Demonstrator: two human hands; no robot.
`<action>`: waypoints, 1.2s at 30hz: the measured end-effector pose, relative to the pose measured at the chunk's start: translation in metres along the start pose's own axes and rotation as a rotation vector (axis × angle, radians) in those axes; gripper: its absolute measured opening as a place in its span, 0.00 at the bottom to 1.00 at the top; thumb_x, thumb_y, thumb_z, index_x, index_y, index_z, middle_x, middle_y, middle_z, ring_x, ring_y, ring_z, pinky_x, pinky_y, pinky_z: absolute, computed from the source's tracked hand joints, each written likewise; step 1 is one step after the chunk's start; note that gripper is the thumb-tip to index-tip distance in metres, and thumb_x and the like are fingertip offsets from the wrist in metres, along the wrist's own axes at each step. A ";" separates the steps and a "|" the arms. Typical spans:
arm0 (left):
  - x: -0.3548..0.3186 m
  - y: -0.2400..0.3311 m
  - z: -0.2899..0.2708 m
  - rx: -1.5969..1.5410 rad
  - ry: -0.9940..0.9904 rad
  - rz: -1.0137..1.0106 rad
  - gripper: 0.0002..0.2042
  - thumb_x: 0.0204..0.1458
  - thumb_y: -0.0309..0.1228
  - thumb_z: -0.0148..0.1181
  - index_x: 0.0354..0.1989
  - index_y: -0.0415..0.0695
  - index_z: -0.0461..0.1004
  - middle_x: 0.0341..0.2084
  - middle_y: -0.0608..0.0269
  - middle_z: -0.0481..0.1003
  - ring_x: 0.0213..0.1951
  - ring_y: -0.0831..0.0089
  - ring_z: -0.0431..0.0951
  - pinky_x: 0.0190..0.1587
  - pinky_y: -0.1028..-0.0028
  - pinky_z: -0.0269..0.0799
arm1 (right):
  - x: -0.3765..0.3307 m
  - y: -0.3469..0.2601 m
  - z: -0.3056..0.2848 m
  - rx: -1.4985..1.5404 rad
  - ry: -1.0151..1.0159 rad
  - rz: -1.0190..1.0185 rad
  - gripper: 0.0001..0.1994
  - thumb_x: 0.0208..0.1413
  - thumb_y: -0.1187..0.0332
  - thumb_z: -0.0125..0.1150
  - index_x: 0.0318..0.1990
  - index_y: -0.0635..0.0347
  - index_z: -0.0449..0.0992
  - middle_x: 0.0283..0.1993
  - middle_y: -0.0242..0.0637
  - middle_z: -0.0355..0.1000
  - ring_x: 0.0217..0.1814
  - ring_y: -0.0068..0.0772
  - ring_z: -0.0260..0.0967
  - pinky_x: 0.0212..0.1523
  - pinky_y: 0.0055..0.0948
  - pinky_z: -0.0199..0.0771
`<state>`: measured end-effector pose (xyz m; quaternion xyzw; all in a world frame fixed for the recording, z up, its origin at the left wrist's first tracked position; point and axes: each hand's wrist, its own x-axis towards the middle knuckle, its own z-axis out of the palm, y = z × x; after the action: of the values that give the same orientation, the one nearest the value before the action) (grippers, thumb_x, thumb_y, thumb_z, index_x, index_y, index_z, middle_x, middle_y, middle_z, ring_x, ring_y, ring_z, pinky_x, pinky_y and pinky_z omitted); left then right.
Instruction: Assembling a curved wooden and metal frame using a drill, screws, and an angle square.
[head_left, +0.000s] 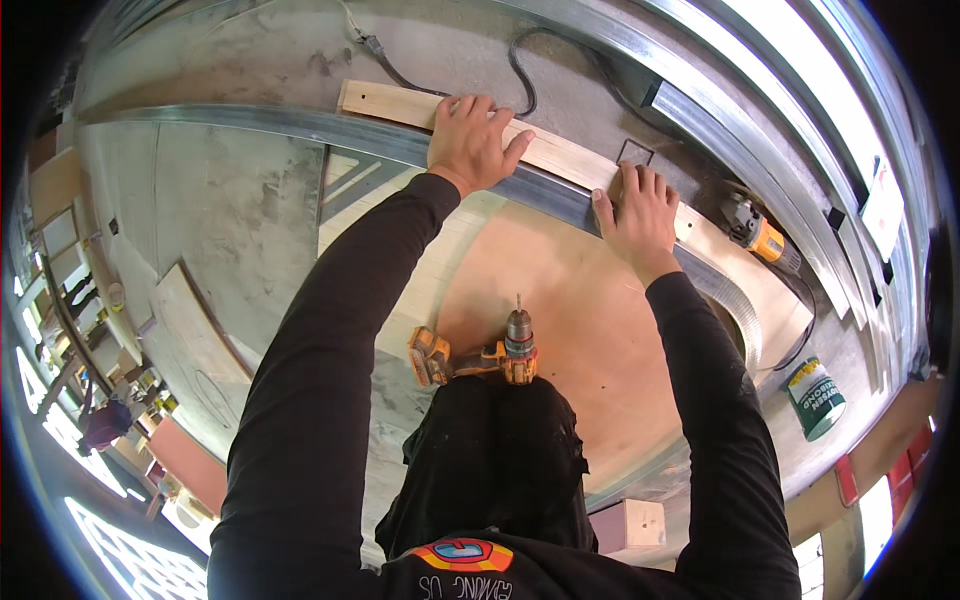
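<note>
A long pale wooden strip lies alongside a grey metal channel in front of me. My left hand grips the strip left of its middle, fingers over the far edge and thumb apart. Farther right, my right hand also holds the strip, its fingers curled over it and its thumb on the near side. Below the hands, a yellow and black cordless drill with a bit fitted rests by my knees, on or just above a light brown wooden sheet.
An angle grinder lies right of the strip's right part. Beyond it run long metal profiles. A green and white can stands at right. A black cable snakes across the far floor. A board lies at left.
</note>
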<state>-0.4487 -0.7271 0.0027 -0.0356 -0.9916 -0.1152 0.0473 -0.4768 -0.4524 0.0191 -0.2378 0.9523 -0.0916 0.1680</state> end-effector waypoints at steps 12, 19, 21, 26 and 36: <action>0.003 0.000 0.001 -0.034 -0.071 0.027 0.20 0.53 0.50 0.58 0.44 0.47 0.78 0.41 0.57 0.74 0.47 0.58 0.72 0.55 0.56 0.59 | 0.002 0.003 -0.011 0.065 -0.085 0.033 0.33 0.57 0.46 0.53 0.61 0.64 0.65 0.57 0.49 0.65 0.64 0.49 0.58 0.66 0.53 0.51; 0.006 0.004 0.000 -0.037 -0.084 0.011 0.19 0.53 0.47 0.59 0.45 0.46 0.78 0.40 0.59 0.74 0.46 0.59 0.72 0.53 0.58 0.60 | 0.001 0.006 -0.011 0.075 -0.077 0.029 0.33 0.57 0.45 0.52 0.61 0.64 0.65 0.57 0.49 0.65 0.63 0.49 0.58 0.66 0.52 0.51; 0.006 0.001 -0.002 -0.024 -0.066 0.023 0.19 0.53 0.47 0.60 0.45 0.46 0.78 0.39 0.59 0.74 0.45 0.58 0.72 0.52 0.58 0.61 | 0.001 0.005 -0.007 0.078 -0.061 0.018 0.33 0.58 0.45 0.52 0.61 0.64 0.65 0.57 0.49 0.65 0.63 0.48 0.58 0.65 0.52 0.51; 0.010 -0.003 -0.001 -0.045 -0.037 0.010 0.19 0.53 0.47 0.60 0.46 0.46 0.78 0.39 0.58 0.74 0.45 0.58 0.72 0.52 0.59 0.61 | 0.004 0.002 -0.011 0.061 -0.061 0.001 0.34 0.58 0.44 0.52 0.61 0.63 0.65 0.56 0.49 0.65 0.63 0.48 0.59 0.65 0.52 0.52; 0.007 0.005 -0.004 -0.055 -0.111 0.027 0.22 0.55 0.47 0.58 0.54 0.46 0.74 0.43 0.56 0.73 0.49 0.56 0.70 0.52 0.57 0.61 | -0.002 0.011 -0.016 0.118 -0.042 0.026 0.33 0.56 0.44 0.54 0.59 0.64 0.67 0.53 0.48 0.67 0.61 0.49 0.61 0.64 0.54 0.53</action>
<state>-0.4552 -0.7231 0.0083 -0.0565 -0.9886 -0.1395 -0.0074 -0.4851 -0.4404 0.0314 -0.2168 0.9445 -0.1403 0.2030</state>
